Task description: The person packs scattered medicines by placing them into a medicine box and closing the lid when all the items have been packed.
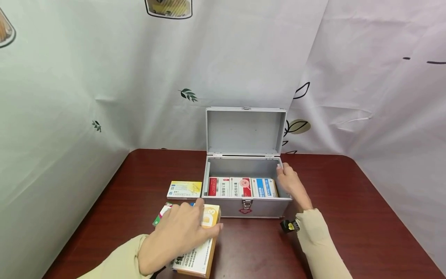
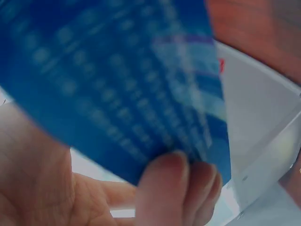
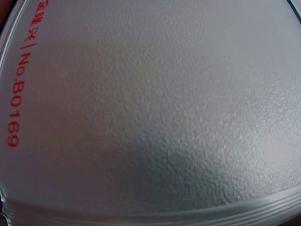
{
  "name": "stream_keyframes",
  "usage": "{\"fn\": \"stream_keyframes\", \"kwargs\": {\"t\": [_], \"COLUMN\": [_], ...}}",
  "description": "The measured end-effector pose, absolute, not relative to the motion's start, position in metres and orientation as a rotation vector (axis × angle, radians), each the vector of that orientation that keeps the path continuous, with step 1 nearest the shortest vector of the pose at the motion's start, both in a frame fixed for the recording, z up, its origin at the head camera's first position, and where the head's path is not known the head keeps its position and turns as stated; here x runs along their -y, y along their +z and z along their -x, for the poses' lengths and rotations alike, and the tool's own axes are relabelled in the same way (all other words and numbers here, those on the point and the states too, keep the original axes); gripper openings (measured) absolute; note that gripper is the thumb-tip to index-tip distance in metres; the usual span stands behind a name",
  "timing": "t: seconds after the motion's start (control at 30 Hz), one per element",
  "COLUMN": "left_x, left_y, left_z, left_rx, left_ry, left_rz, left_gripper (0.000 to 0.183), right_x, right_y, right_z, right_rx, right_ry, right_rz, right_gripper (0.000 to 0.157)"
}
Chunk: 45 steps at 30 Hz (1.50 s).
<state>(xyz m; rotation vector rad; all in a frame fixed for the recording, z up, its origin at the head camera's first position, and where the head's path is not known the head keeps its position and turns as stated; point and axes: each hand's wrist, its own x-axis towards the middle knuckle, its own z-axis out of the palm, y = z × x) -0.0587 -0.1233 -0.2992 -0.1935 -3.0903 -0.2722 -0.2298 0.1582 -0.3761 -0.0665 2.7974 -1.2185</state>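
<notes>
Left hand (image 1: 179,224) grips a white-and-orange carton (image 1: 198,257), fingers curled against its blue printed face in the left-wrist view. Carton lies beneath the palm, long axis running away from the person towards the near left corner of an open metal case (image 1: 230,209). Right hand (image 1: 292,184), farther from the carton, rests at the case's right rim; whether its fingers pinch there cannot be told. Within the case stand three medicine boxes (image 1: 240,188); a yellow-and-white box (image 1: 184,190) lies outside, left.
</notes>
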Motion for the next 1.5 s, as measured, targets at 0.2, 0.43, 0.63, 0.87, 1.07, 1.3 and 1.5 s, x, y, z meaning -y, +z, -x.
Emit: {"fn": "stream_keyframes", "kwargs": {"t": [0.2, 0.43, 0.63, 0.87, 1.07, 1.3, 1.5], "left_x": [0.127, 0.13, 0.128, 0.12, 0.115, 0.111, 0.111], "left_y": [-0.275, -0.263, -0.265, -0.271, -0.276, -0.275, -0.274], "left_z": [0.068, 0.079, 0.093, 0.118, 0.145, 0.181, 0.21], "left_rx": [3.094, 3.04, 3.046, 3.066, 3.078, 3.175, 3.196], "left_ry": [-0.262, -0.333, -0.382, -0.396, -0.318, -0.396, -0.363], "left_rz": [0.11, 0.117, 0.128, 0.142, 0.173, 0.172, 0.169], "left_gripper": [0.072, 0.053, 0.052, 0.057, 0.066, 0.055, 0.053], "right_x": [-0.159, -0.159, -0.16, -0.16, -0.159, -0.159, -0.158], "right_y": [-0.375, -0.374, -0.375, -0.375, -0.375, -0.376, -0.376], "right_z": [0.23, 0.23, 0.229, 0.229, 0.23, 0.23, 0.231], "right_rx": [-2.82, -2.802, -2.798, -2.759, -2.754, -2.754, -2.783], "right_ry": [-1.208, -1.227, -1.22, -1.229, -1.231, -1.244, -1.219], "right_rz": [0.09, 0.081, 0.072, 0.046, 0.058, 0.053, 0.062], "right_gripper": [0.042, 0.043, 0.043, 0.049, 0.05, 0.047, 0.047]}}
